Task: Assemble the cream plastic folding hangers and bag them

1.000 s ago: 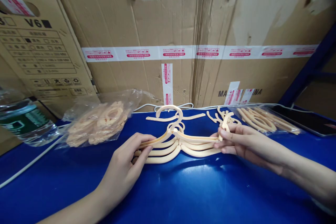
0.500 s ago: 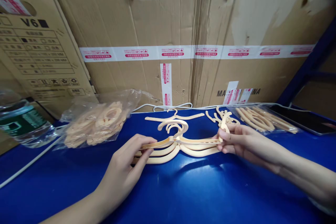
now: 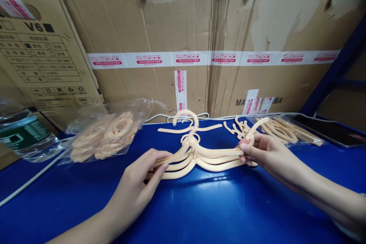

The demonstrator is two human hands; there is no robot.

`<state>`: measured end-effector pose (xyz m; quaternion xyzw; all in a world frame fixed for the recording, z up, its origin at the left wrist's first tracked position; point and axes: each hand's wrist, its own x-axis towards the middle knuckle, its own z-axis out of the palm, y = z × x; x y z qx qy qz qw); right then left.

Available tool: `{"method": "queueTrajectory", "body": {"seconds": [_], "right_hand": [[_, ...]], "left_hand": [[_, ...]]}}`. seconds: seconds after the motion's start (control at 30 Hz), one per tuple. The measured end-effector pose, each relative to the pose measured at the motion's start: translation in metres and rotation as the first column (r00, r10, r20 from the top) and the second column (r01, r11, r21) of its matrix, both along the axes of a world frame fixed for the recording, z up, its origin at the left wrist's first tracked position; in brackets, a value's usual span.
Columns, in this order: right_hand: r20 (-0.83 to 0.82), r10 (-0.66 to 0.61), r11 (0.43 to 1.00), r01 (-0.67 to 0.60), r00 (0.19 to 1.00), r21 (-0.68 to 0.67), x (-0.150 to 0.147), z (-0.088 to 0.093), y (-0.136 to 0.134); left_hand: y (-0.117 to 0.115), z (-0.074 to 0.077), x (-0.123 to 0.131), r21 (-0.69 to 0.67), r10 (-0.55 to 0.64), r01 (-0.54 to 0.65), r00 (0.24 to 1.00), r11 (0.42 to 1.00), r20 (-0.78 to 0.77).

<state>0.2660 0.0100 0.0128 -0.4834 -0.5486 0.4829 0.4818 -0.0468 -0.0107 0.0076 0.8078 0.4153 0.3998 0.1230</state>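
From here I count one left hand (image 3: 143, 179), one right hand (image 3: 267, 150), one held curved piece (image 3: 254, 129), three-plus stacked hangers (image 3: 211, 158), one hanger behind (image 3: 206, 127), two clear bags (image 3: 103, 137), one bottle (image 3: 25, 135); loose pieces (image 3: 237, 127) too jumbled

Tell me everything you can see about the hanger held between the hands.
The hanger is pale cream and looks plastic, with a rounded hook and two slim arms spreading from its neck. The hook points up and curls over toward the left-hand side. It is held above similar hangers over the blue table; whether it touches them is unclear. The left hand pinches one arm near its end, while the right hand, holding a curved piece, is at the other end.
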Motion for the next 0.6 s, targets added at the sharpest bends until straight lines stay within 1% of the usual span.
{"method": "queueTrajectory", "body": {"seconds": [0.07, 0.13, 0.27, 0.33, 0.4, 0.6], "right_hand": [[0.017, -0.036, 0.999, 0.036, 0.999, -0.001, 0.0014, -0.0011, 0.001], [0.005, -0.038, 0.999, 0.038, 0.999, -0.021, 0.0012, -0.0002, 0.0006], [-0.14, 0.013, 0.999, -0.017, 0.99, -0.027, -0.0023, 0.0054, -0.0022], [-0.18, 0.041, 0.998, -0.047, 0.983, -0.028, -0.0032, 0.0074, -0.0027], [-0.18, 0.053, 0.998, -0.059, 0.982, -0.028, -0.0027, 0.0078, -0.0024], [-0.126, 0.042, 0.999, -0.042, 0.991, 0.002, 0.0, 0.0071, -0.001]], "left_hand": [[-0.0002, -0.0004, 0.0004, -0.013, -0.013, 0.013, 1.0, 1.0, 0.003], [0.0001, -0.0011, 0.0003, -0.02, -0.011, 0.011, 1.0, 1.0, 0.0], [0.001, -0.0031, -0.0027, -0.025, 0.037, -0.037, 0.999, 0.999, -0.032], [0.0008, -0.0042, -0.0046, -0.032, 0.069, -0.07, 0.997, 0.997, -0.046], [0.0004, -0.0051, -0.0059, -0.04, 0.086, -0.088, 0.995, 0.995, -0.051], [0.0002, -0.0054, -0.0049, -0.029, 0.088, -0.089, 0.996, 0.996, -0.03]]}}
